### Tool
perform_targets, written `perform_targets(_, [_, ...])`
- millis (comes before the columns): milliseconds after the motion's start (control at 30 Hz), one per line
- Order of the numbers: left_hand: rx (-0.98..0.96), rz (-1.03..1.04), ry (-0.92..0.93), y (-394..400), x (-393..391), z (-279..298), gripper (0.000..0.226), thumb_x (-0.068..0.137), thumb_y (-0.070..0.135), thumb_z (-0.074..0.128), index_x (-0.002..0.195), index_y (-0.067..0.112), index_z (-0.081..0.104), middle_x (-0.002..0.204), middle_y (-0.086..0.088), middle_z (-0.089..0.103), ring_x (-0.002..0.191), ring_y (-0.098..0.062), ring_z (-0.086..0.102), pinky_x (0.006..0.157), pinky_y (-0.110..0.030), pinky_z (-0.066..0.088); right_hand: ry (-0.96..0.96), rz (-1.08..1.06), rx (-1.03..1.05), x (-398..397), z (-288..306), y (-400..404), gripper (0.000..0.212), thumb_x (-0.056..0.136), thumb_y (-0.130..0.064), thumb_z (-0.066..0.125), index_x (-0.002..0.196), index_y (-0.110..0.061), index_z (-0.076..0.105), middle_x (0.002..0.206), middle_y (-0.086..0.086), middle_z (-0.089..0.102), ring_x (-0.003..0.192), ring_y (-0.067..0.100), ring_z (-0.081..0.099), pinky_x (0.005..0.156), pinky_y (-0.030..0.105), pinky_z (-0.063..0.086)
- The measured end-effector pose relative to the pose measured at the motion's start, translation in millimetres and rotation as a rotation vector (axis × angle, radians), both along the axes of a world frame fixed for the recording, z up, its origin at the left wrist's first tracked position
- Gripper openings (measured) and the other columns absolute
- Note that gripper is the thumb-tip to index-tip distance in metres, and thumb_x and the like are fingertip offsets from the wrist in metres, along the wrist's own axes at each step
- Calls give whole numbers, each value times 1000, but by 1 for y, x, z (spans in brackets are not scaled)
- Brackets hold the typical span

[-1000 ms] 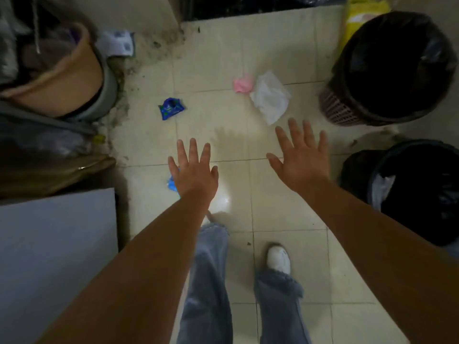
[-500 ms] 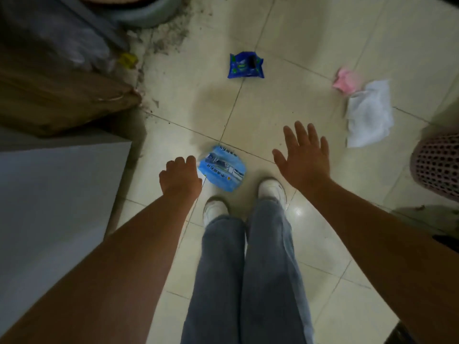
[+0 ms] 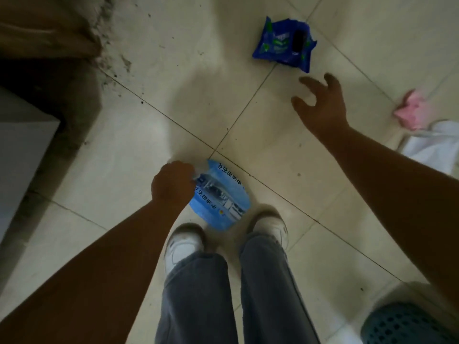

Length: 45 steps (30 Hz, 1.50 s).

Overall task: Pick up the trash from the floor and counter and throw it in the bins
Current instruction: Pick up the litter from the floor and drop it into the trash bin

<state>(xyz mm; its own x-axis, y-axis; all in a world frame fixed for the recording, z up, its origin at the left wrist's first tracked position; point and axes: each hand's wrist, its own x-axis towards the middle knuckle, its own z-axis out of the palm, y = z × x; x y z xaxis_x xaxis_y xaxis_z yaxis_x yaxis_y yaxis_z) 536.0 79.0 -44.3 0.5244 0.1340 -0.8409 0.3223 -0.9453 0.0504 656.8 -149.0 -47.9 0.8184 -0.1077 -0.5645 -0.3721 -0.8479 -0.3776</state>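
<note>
A light blue printed packet [image 3: 221,197] lies on the tiled floor just in front of my shoes. My left hand [image 3: 172,184] is closed on its left edge. My right hand [image 3: 320,105] hovers with fingers spread and holds nothing, just below a dark blue wrapper [image 3: 283,44] lying further out on the floor. At the right edge lie a crumpled pink paper [image 3: 409,111] and a white tissue [image 3: 437,147] beside it.
A teal perforated basket [image 3: 407,324] shows at the bottom right corner. A grey-white cabinet or counter side [image 3: 22,150] stands at the left, with a brown sack [image 3: 47,28] and dirt along the floor's upper left. My two feet stand at the bottom centre.
I have bent lower and the view has closed in on the floor. My left hand went from beside the light blue packet to gripping its edge; my right hand moved toward the dark blue wrapper.
</note>
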Motion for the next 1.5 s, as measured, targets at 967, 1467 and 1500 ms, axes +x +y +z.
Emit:
perform_targets(967, [-354,-566,-383,-323,27,354,25,93,11,49,109,0,65,115,-23,65,108,-37,59,87,-38,47,-196,-988,-67,-212,357,-228,28,90,-3,45,107,5,66,109,26,67,102,36,60,81,28,37])
perform_targets(1467, [-536,-1010,-157,-518,-262,364,35,97,23,49,127,6,49,125,-15,59,115,-30,56,89,-39,47,172,-1827,127,-534,364,-305,43,93,-5,42,135,-9,46,129,23,57,116,41,54,93,42,43])
perform_targets(1500, [-499,-1019,-90,-520,-274,360,41,95,27,52,130,7,46,126,-15,58,116,-30,56,88,-39,49,218,-1785,176,-537,362,-304,47,94,-7,41,140,-12,39,130,22,56,115,40,54,93,42,44])
